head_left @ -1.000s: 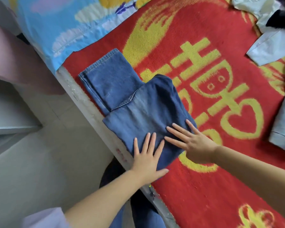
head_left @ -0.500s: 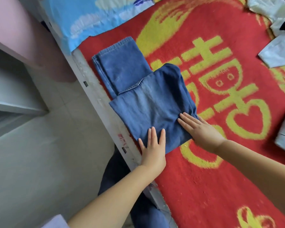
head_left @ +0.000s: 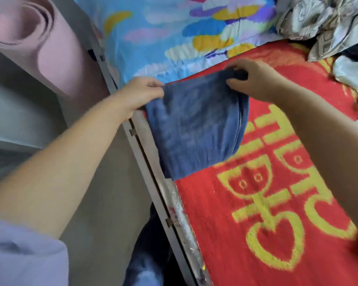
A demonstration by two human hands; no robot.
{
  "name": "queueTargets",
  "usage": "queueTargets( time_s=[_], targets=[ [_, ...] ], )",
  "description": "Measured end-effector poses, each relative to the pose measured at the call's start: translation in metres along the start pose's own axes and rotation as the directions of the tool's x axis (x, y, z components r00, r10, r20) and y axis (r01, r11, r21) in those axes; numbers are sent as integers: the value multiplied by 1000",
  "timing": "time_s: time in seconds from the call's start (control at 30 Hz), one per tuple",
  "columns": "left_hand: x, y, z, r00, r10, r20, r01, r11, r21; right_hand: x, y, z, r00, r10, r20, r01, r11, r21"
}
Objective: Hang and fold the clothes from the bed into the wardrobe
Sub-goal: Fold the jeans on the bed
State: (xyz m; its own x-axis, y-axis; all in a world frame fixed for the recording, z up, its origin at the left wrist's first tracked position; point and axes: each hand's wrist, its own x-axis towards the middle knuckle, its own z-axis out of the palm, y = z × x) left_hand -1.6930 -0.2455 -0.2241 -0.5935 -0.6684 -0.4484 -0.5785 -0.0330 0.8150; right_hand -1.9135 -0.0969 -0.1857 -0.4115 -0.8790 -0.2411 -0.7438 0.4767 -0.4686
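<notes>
Head view
Landmark: folded blue jeans (head_left: 196,129), a compact denim bundle lying on the red blanket (head_left: 225,203) right at the near edge of the bed.
Jeans, position: their left side runs along the grey bed rail (head_left: 153,172); their far edge meets the border between the red blanket and the blue patterned sheet (head_left: 163,38).
Left hand (head_left: 139,96): at the far-left corner of the jeans, fingers curled and closed on the denim there, pinching the corner. The forearm reaches in from the lower left, over the floor beside the rail.
Right hand (head_left: 254,79): at the far-right corner of the jeans, thumb below and fingers curled over the top, gripping a dark bunched fold of the cloth. The forearm crosses the red blanket from the right.
Fabric: the picture is blurred, so how many layers the fold has cannot be told.
Red blanket: bears large yellow characters and a heart outline, to the right of and nearer than the jeans.
Other clothes (head_left: 322,27): a crumpled pale heap, well apart from the jeans at the far right.
Pink rolled mat (head_left: 35,38): to the left of the jeans, off the bed, beyond the rail.
Sleeve (head_left: 23,259): lilac, at the lower left.
</notes>
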Motion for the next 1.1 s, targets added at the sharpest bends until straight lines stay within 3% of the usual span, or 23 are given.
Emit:
queueTargets(
  time_s=[0.07,0.1,0.17,0.23,0.33,0.4,0.47,0.53,0.6,0.67,0.73,0.8,0.93,1.03,1.1],
  targets=[
    [46,-22,-2,970,-9,-241,-11,997,-83,31,5,32,996,43,-74,-35,994,103],
    [61,-36,4,959,-61,-277,14,986,-168,43,11,52,997,68,-39,-62,988,138],
    [78,-69,22,949,-166,-269,85,954,-288,56,29,97,983,153,99,-168,969,180],
    [81,-101,40,935,-227,-272,145,946,-290,54,45,137,946,271,178,-303,934,189],
    [81,-127,55,925,-279,-259,200,935,-293,40,52,163,919,383,87,-391,915,99],
    [83,-124,57,906,-257,-335,247,966,-74,39,47,161,926,371,66,-374,927,37],
    [78,-115,56,890,-95,-446,272,896,351,39,42,153,947,321,14,-318,944,-84],
    [60,-103,62,898,214,-385,80,780,621,29,35,144,991,76,-107,-103,958,-269],
    [26,-97,90,866,467,-180,-186,635,750,8,34,138,963,-254,-89,201,900,-387],
    [-21,-103,129,879,477,10,-309,555,772,-30,43,147,902,-424,81,408,776,-481],
    [-52,-120,158,950,299,91,-247,543,802,-64,59,161,880,-393,267,474,684,-555],
    [-58,-139,172,985,162,53,-132,527,839,-74,72,177,897,-286,338,440,653,-616],
    [-41,-155,173,988,151,14,-90,511,855,-51,69,196,943,-237,233,332,699,-633],
    [-42,-144,165,993,112,39,-90,499,862,-45,59,191,947,-210,242,317,723,-613],
    [-44,-129,155,995,90,51,-92,548,831,-45,45,174,947,-186,260,309,740,-597]
  ],
)
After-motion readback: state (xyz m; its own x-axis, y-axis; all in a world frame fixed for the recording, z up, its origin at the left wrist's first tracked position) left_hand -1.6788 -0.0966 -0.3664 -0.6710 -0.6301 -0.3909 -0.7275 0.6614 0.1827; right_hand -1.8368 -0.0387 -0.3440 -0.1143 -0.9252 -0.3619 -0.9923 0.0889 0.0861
